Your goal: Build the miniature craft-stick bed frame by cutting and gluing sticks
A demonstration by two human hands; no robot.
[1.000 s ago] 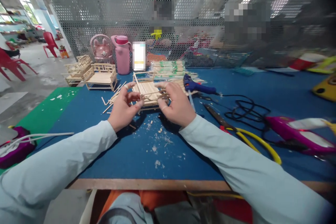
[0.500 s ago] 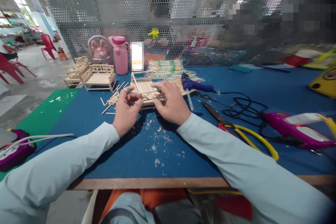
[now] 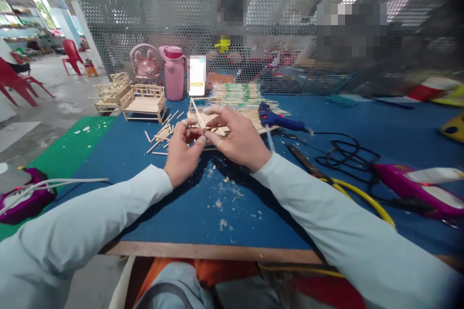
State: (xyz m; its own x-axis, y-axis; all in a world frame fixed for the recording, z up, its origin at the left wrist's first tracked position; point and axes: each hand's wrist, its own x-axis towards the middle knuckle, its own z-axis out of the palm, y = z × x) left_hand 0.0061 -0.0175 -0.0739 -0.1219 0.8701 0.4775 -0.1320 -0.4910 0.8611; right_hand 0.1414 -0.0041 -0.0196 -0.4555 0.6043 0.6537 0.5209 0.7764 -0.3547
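A small bench made of thin wooden sticks [image 3: 194, 107] stands before me, its front partly hidden by my fingers. My left hand [image 3: 184, 153] is closed at the bench's left front corner, thumb and fingers pinched together. From the other side my right hand [image 3: 242, 137] reaches over the seat, its thumb and fingertips pinched beside the left fingertips. What lies between the right fingertips is too small to make out. Loose cut sticks [image 3: 162, 136] lie left of the bench. A blue glue gun [image 3: 281, 119] rests on its right, nozzle end toward the bench.
Finished stick benches [image 3: 143, 105] stand at the back left, near a pink bottle [image 3: 174, 75] and a lit phone [image 3: 196, 77]. Bagged sticks [image 3: 237, 92] lie behind. Yellow-handled scissors [image 3: 366, 198], black cable and a purple power strip [image 3: 413, 186] occupy the right. Perforated metal mesh [image 3: 145, 9] rises behind.
My right hand has moved left across the bench, and its fingertips now meet those of my left hand. The whole view has shifted slightly.
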